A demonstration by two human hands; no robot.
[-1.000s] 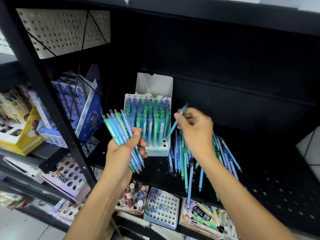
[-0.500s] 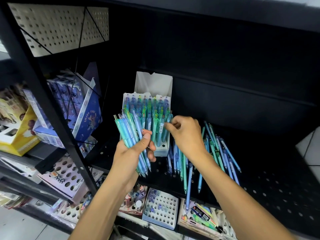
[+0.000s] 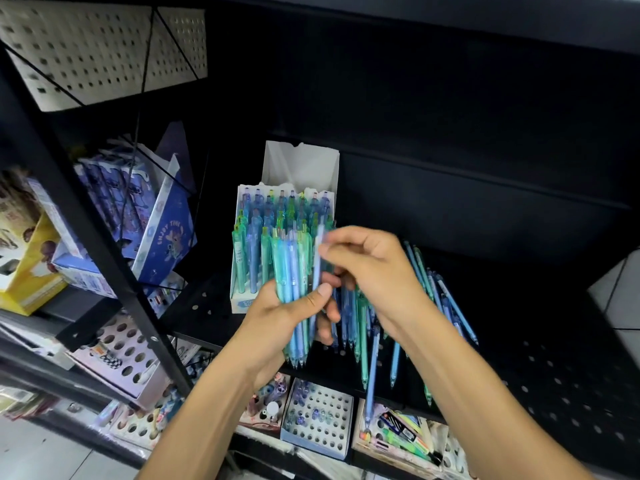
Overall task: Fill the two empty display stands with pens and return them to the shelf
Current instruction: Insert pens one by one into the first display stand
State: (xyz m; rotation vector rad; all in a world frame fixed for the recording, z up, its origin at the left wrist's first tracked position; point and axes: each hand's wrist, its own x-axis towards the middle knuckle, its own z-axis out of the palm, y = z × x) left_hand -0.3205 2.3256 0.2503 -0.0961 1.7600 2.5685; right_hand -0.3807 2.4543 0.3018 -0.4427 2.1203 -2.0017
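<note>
Right then, my left hand gripped a bundle of blue and green pens, fingers wrapped round it, in front of the white display stand on the black shelf. My right hand pinched one pale pen against the bundle. Loose pens lay piled on the shelf beside the stand.

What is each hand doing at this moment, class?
Left hand: grips a bundle of pens.
Right hand: pinches a single pale pen at the bundle.
</note>
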